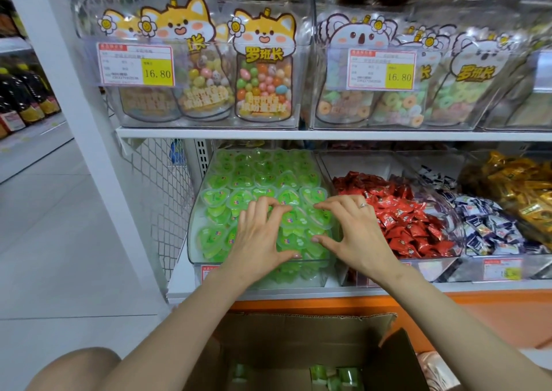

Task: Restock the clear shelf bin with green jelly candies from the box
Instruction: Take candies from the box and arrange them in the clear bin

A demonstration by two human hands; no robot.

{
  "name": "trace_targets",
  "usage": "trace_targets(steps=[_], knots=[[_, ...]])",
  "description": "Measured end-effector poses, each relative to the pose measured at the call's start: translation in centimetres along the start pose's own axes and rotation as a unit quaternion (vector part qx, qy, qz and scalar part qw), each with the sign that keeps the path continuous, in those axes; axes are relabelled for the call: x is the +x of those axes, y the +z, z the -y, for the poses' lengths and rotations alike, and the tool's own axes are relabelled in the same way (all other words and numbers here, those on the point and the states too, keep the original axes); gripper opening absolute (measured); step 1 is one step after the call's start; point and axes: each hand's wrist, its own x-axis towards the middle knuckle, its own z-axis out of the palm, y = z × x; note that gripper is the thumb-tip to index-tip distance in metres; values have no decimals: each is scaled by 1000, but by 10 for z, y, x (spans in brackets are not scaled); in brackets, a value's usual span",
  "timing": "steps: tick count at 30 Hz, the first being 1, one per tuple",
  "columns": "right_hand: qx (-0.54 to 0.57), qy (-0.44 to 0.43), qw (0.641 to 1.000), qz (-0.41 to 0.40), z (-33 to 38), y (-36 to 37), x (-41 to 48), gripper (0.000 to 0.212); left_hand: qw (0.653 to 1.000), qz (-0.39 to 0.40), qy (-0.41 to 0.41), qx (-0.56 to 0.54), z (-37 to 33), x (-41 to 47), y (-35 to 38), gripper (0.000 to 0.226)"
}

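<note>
A clear shelf bin [197, 220] on the lower shelf is heaped with green jelly candies [263, 178] in heart-shaped cups. My left hand [263, 235] and my right hand [352, 229] both lie on top of the front of the pile. Fingertips press down on the cups and the thumbs reach toward the bin's front edge. Neither hand grips a cup. Below the shelf, an open cardboard box [298, 340] stands on the floor with a few green jelly candies [337, 375] left at its bottom.
Next to the green bin on the right stand bins of red-wrapped candies [403, 211], blue-and-white candies [484, 223] and yellow-wrapped candies [519, 187]. The upper shelf [298, 134] carries clear bins of bagged sweets with price tags. A white post [89, 122] and tiled floor lie left.
</note>
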Motion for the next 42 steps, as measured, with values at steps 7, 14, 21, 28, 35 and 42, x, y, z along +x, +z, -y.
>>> trace_targets(steps=[7, 14, 21, 28, 35, 42], knots=[[60, -68, 996, -8, 11, -26, -33, 34, 991, -81, 62, -89, -1, -46, -15, 40], [206, -43, 972, 102, 17, -19, -107, 22, 982, 73, 73, -161, -18, -99, 30, 33], [81, 87, 912, 392, -27, 70, -168, 37, 903, 388, -84, -164, -31, -131, 156, 47], [57, 319, 802, 501, -56, 175, -246, 62, 824, 503, -186, -182, -41, -157, 261, 74], [69, 381, 793, 471, -76, 229, -294, 80, 801, 534, -188, -193, -48, -156, 345, 78], [128, 389, 770, 489, -87, 246, -305, 79, 818, 484, -227, -210, -63, -170, 371, 71]])
